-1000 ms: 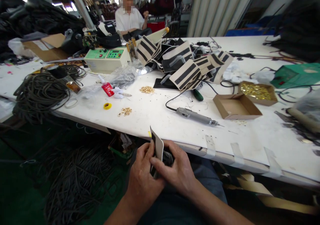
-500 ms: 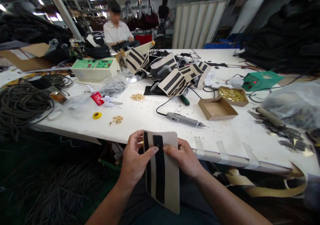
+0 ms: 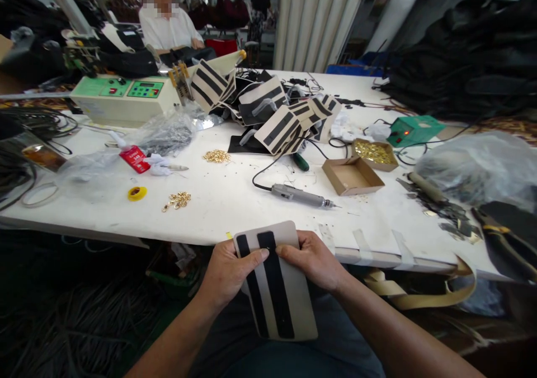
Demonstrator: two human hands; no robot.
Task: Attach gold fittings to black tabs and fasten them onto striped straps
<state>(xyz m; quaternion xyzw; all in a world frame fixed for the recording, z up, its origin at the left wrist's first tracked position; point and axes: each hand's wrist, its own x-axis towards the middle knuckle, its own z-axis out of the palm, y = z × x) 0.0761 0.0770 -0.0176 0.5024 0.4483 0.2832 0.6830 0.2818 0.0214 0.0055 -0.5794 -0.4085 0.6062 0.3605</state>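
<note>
- Pinching a beige panel [image 3: 298, 288] between thumbs and fingers, the left hand [image 3: 226, 269] and right hand [image 3: 315, 260] hold it above the lap [image 3: 247, 358], at the near edge of the tabletop [image 3: 226, 210].
- Two dark strips [image 3: 279, 294] already run along the panel; a tiny mark by the thumbs is too small to identify, so whether a fitting is seated cannot be told.
- Beyond the hands, an electric screwdriver [image 3: 302, 196] lies unheld; to its left, a near heap of gold-colored pieces [image 3: 179, 200] and a far heap [image 3: 216, 156] appear unused.
- Similar striped panels [image 3: 281, 129] pile up at far center; how many are finished is unclear.
- At right, an open carton [image 3: 353, 176] stands beside a filled carton [image 3: 388, 166]; a control box [image 3: 126, 108] occupies the far left.
- Past the far side, a co-worker [image 3: 168, 31] in white appears left of a pleated screen [image 3: 316, 28].
</note>
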